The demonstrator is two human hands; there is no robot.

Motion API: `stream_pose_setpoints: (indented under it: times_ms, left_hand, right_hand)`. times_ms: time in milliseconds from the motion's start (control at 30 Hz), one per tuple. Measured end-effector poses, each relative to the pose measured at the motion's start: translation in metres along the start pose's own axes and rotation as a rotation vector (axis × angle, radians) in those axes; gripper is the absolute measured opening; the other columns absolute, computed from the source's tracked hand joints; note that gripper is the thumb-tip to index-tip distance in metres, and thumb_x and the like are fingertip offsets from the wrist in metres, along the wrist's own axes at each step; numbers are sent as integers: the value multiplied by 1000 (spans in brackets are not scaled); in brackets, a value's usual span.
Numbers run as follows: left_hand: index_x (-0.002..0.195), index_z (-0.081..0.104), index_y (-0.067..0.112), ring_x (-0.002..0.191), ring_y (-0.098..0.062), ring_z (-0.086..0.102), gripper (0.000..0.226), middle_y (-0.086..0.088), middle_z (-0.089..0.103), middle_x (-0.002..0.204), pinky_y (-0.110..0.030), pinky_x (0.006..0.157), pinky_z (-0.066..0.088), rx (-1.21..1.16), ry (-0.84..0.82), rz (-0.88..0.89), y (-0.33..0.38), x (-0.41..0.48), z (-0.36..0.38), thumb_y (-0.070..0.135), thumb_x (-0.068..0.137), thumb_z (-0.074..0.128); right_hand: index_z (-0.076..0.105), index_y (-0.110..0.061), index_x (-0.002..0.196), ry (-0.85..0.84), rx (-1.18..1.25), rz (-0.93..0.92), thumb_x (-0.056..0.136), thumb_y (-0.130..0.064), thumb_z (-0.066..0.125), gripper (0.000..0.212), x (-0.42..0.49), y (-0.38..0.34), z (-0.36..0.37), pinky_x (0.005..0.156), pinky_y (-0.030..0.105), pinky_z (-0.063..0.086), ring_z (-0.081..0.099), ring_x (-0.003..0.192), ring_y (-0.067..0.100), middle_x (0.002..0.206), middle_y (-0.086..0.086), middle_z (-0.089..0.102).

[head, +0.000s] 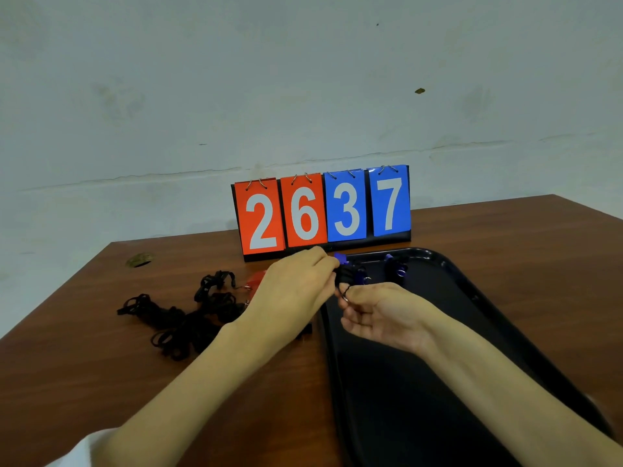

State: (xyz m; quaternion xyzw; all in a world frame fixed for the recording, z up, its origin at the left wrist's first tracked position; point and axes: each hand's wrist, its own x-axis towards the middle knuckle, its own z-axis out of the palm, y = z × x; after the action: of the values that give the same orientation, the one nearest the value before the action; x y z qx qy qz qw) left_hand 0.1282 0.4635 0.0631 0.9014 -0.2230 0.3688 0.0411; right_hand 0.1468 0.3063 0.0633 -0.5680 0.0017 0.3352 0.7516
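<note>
Forearms (202,375) in from tabletop's near edge, meeting over tray (472,298), far left corner.
Left hand (296,284) pinching wound black strap (345,276); right hand (377,311) curled, fingertips gripping its key ring (344,295) (winding seemingly near done). Next: lay bundle inside tray without uncoiling.

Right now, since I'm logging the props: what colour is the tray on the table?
Black; the tray shows best in the head view.

A black lanyard (345,277), wound into a tight bundle, sits at the fingertips of the left hand (296,284), which grips it. Its small metal key ring (343,295) hangs just below, pinched by the right hand (377,315). A blue tag (340,257) pokes out on top.
</note>
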Motion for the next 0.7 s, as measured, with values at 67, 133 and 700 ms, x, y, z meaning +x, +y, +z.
stream_pose_setpoints:
  times_ms: [67,133,700]
  left_hand:
    - [84,69,5,60,-21,65,11,-6,67,73,-30,48,55,27,20,10,0,-2,4,11,77,64]
    - [85,70,5,64,-20,65,17,-6,68,75,-31,53,56,27,80,16,-1,-7,6,14,84,55]
    - [106,69,8,95,-5,56,21,-1,66,99,-13,86,46,-367,135,-188,3,-17,18,14,88,60]
  right_hand:
    - [67,-7,87,-10,10,10,87,-4,57,10,0,2,1,67,29,53,56,61,10,67,2,64]
    - [66,-7,88,-20,48,23,88,-4,55,11,0,2,2,68,30,52,56,61,10,66,2,64]
    - [67,-2,95,24,-108,-102,90,-4,52,16,4,1,-4,73,28,53,57,65,11,70,4,63]
